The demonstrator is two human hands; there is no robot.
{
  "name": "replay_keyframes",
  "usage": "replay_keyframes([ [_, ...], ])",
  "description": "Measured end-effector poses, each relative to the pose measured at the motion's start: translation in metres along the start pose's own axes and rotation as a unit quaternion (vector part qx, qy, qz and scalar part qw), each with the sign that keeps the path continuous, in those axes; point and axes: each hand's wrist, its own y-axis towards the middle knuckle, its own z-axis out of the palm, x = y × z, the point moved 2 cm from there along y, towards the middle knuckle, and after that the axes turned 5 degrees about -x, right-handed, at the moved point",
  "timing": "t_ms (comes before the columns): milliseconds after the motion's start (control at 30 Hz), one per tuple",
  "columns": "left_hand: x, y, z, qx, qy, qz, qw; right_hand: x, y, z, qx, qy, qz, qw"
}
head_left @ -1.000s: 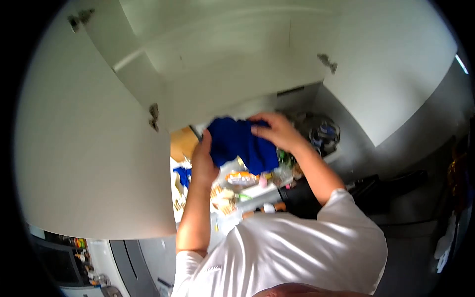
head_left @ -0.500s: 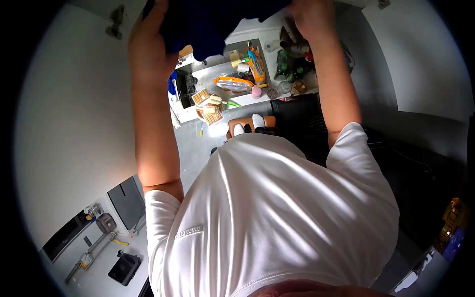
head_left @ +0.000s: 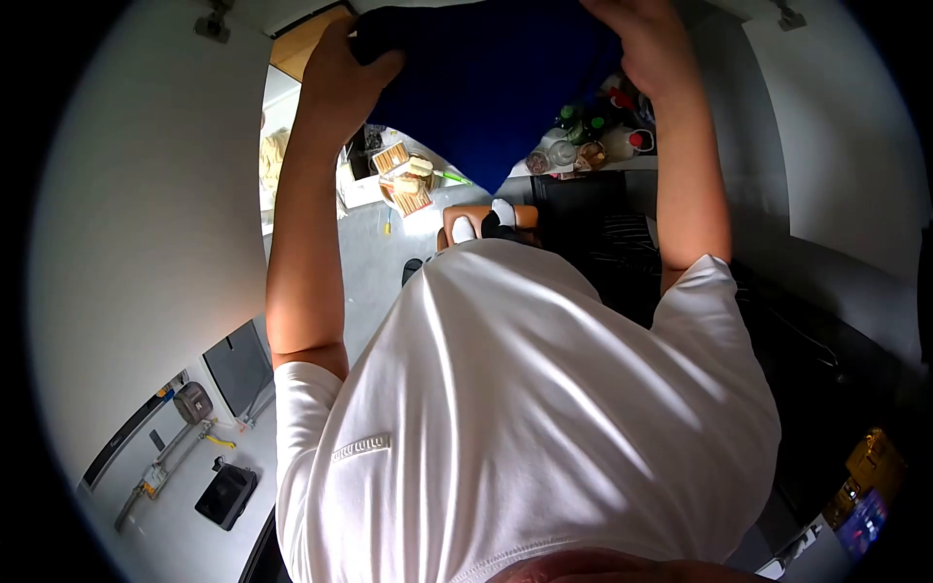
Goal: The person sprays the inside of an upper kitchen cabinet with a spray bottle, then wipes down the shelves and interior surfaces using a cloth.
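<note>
A dark blue cloth point(head_left: 491, 83) is spread between my two raised hands, its lower corner hanging to a point. My left hand point(head_left: 345, 78) is closed on its left edge, with the thumb against the fabric. At the upper right, my right hand point(head_left: 649, 44) grips the opposite edge; some of its fingers are hidden behind the cloth or cut off by the frame. Below the cloth lies the counter, with a round container of packets point(head_left: 406, 185) near its left part and green bottles point(head_left: 583, 121) by my right wrist.
White cabinet doors point(head_left: 146, 204) point(head_left: 836, 126) stand open on both sides, with metal hinges near the top. My feet in white socks rest on a brown stool point(head_left: 471, 214). A clear bottle with a red cap point(head_left: 627, 144) stands at the counter's right. A black bin point(head_left: 226, 496) is at lower left.
The cloth has come down and spread flatter, now covering the sink area and orange packets. Both hands have moved slightly right, and more of each shows.
</note>
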Motion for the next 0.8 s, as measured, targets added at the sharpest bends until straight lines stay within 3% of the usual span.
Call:
replay_keyframes([
  [167,0.046,-0.002,0.013,0.029,-0.116,-0.046,0.992,-0.003,-0.004,-0.001,0.001,-0.045,-0.012,0.999],
  [267,0.072,0.001,0.019,0.046,-0.187,-0.066,0.979,-0.01,-0.001,-0.005,0.028,0.012,0.019,0.999],
  [367,0.076,-0.003,0.023,0.006,-0.416,-0.152,0.896,-0.002,-0.003,-0.008,0.012,-0.1,-0.051,0.994],
  [467,0.07,-0.006,0.02,-0.011,-0.475,-0.126,0.871,0.004,-0.005,-0.009,0.017,-0.201,-0.098,0.975],
  [533,0.079,-0.005,0.019,0.03,-0.478,-0.117,0.87,-0.001,-0.002,-0.009,0.014,-0.233,-0.101,0.967],
  [567,0.074,-0.01,0.019,0.032,-0.301,-0.075,0.95,0.0,-0.003,-0.009,0.015,-0.233,-0.103,0.967],
  [600,0.068,-0.016,0.017,0.033,-0.113,-0.03,0.993,0.003,-0.006,-0.01,0.012,-0.259,-0.08,0.963],
  [633,0.057,-0.025,0.014,0.09,-0.159,-0.047,0.982,0.005,-0.008,-0.01,0.01,-0.284,-0.057,0.957],
  [667,0.055,-0.03,0.016,0.096,-0.098,-0.038,0.99,0.004,-0.008,-0.01,0.011,-0.284,-0.058,0.957],
  [733,0.068,-0.035,0.019,0.108,-0.109,-0.037,0.988,-0.004,-0.013,-0.014,0.027,-0.184,-0.01,0.982],
  [800,0.077,-0.037,0.018,0.116,-0.108,-0.055,0.986,-0.015,-0.014,-0.024,0.055,-0.193,-0.048,0.978],
])
